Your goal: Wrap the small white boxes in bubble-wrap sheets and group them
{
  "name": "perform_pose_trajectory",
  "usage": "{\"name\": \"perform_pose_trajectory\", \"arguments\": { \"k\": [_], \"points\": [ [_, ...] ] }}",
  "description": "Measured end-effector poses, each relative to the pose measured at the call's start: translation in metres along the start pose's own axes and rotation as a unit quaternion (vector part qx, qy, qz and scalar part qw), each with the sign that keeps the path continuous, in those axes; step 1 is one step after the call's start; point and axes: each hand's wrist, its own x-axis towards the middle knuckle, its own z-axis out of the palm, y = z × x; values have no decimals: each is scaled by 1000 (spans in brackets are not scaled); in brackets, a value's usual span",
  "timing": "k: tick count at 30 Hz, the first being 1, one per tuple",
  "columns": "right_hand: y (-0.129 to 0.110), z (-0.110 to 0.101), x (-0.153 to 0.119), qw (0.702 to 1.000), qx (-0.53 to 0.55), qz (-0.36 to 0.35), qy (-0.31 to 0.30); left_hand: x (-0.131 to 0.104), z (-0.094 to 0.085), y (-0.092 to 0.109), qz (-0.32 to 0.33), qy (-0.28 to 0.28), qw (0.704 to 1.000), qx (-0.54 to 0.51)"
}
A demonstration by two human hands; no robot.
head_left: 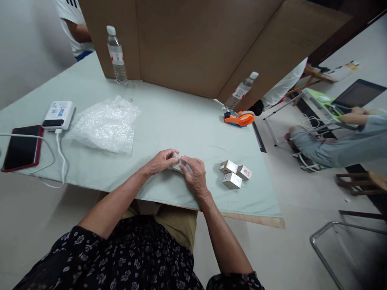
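Note:
Both hands meet over a small item in bubble wrap (177, 165) on the pale green tabletop (169, 121). My left hand (163, 161) presses its fingertips on the item's left side. From the right, my right hand (195, 174) grips it with thumb and fingers. What lies inside the wrap cannot be made out. Three small light boxes stand together to the right: one at the upper left (228, 166), one at the right (244, 172) and one in front (232, 181). A crumpled sheet of bubble wrap (105, 125) lies to the left.
An orange tape dispenser (240, 119) sits beside a water bottle (242, 91); another bottle (117, 56) stands at the back left. Behind them rises a cardboard panel (193, 44). A power bank (59, 115) and a phone (22, 147) with cables lie left. People sit beyond.

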Motion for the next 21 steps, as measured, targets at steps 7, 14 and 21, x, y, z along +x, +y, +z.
{"name": "perform_pose_trajectory", "arguments": {
  "k": [7, 14, 21],
  "points": [
    [-1, -3, 3, 999, -19, -32, -20, -4, -8, 8, -1, -55, 998, 26],
    [1, -2, 6, 998, -30, -49, -26, -1, -5, 9, -22, -26, 999, 13],
    [2, -21, 0, 995, 62, 24, 70, 3, -3, 9, -57, 36, 997, -47]
  ]
}}
